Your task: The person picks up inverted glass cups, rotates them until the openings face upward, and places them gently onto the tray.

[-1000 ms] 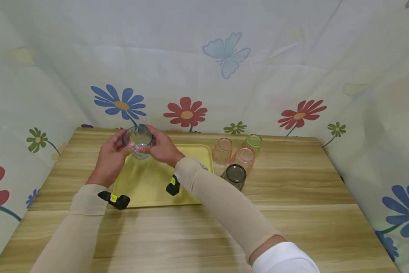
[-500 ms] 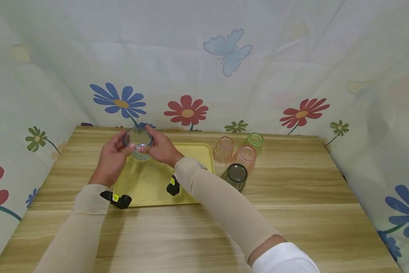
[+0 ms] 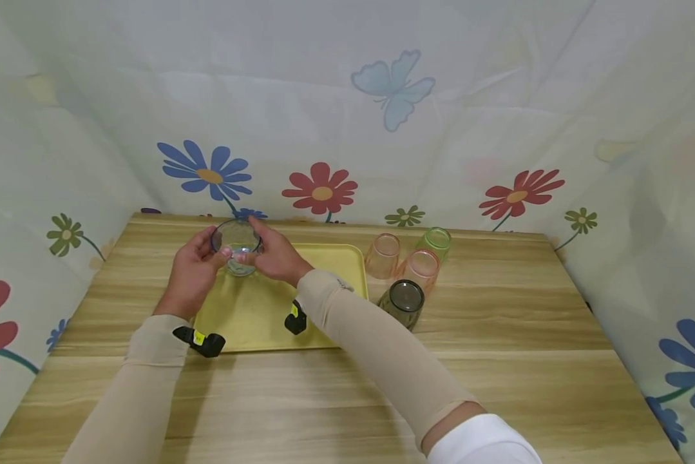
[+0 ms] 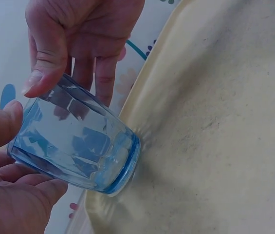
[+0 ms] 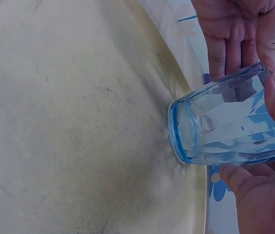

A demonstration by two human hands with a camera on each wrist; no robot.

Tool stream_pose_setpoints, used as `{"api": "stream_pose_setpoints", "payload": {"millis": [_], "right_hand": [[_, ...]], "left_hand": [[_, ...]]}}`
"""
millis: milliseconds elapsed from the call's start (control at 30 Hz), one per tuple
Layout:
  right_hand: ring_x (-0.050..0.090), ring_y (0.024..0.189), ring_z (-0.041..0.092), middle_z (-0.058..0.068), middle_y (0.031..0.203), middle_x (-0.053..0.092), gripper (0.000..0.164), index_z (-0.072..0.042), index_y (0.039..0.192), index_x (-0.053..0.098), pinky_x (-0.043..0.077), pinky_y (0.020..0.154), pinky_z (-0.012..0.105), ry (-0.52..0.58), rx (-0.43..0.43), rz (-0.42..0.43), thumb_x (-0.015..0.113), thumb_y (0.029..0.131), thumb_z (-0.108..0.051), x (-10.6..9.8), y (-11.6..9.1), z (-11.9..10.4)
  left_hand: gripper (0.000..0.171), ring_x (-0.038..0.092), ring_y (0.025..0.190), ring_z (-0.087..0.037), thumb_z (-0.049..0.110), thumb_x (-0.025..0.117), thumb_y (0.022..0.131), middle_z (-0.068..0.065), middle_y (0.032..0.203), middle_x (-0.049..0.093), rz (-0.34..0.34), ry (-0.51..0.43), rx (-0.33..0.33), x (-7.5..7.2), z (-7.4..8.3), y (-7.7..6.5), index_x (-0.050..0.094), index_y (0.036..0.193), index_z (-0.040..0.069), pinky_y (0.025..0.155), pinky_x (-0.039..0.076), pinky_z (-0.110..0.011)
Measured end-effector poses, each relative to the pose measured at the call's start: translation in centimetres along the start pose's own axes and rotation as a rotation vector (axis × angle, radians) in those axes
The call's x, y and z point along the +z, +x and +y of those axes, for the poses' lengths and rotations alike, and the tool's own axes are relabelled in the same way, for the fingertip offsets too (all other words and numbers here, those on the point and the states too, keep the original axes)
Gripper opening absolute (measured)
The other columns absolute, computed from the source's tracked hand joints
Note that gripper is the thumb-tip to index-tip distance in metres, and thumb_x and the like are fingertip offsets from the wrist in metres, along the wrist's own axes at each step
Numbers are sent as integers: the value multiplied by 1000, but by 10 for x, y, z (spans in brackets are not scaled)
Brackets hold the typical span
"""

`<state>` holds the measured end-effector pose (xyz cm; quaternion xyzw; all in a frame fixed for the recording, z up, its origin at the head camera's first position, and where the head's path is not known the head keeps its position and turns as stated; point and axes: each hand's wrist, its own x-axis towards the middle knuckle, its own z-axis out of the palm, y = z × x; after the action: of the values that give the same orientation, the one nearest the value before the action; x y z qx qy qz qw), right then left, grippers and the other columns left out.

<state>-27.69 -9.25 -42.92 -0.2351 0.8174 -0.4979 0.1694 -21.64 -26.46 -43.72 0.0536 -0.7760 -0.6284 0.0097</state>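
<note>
A clear blue-tinted glass tumbler (image 3: 238, 233) with faceted sides stands mouth up at the far left corner of the yellow tray (image 3: 254, 322). My left hand (image 3: 190, 274) grips its left side near the rim, thumb in front and fingers behind. From the other side my right hand (image 3: 280, 258) holds the same tumbler, thumb toward me. Both wrist views show the tumbler's thick blue base (image 4: 125, 170) right at the tray surface, close to the raised edge.
Upside-down tumblers are grouped right of the tray: two pink ones (image 3: 382, 256) (image 3: 421, 267), a green one (image 3: 438, 240) and a dark grey one (image 3: 405, 299). All rest on a wooden table (image 3: 498, 386). A flowered curtain (image 3: 301, 96) rises behind.
Both hands have lowered the blue tumbler slightly toward the tray's corner. Their grip looks the same, and the other tumblers have stayed where they were.
</note>
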Motion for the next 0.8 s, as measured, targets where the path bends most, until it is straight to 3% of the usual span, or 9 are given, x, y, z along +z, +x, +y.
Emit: {"api": "stream_pose_setpoints", "payload": {"millis": [200, 433, 667, 800], "right_hand": [[37, 157, 26, 6, 174, 26, 86, -15, 169, 18, 37, 126, 42, 10, 11, -19, 71, 100, -23, -1, 1, -1], [15, 164, 22, 5, 177, 12, 90, -11, 169, 10, 21, 133, 40, 58, 3, -65, 69, 101, -20, -1, 3, 4], [8, 165, 22, 7, 178, 5, 92, -9, 169, 5, 13, 135, 40, 7, -28, -107, 67, 102, -19, -5, 2, 4], [2, 166, 19, 6, 179, 0, 95, -11, 169, 2, 9, 135, 38, -25, -45, -123, 67, 102, -20, -8, 1, 3]], "left_hand": [[69, 33, 156, -40, 19, 49, 111, -23, 170, 27, -6, -1, 2, 0, -2, 2, 12, 167, 2, 122, 39, -34], [71, 27, 158, -37, 22, 48, 111, -21, 171, 21, -9, 9, 1, 1, -5, 0, 8, 167, 2, 127, 28, -47], [73, 24, 160, -35, 26, 49, 111, -18, 173, 18, 0, 15, -15, 0, -7, 2, 7, 167, 5, 129, 25, -49], [76, 16, 162, -33, 32, 49, 111, -15, 174, 12, 0, 19, -25, -1, -5, 3, 5, 167, 5, 132, 19, -50]]}}
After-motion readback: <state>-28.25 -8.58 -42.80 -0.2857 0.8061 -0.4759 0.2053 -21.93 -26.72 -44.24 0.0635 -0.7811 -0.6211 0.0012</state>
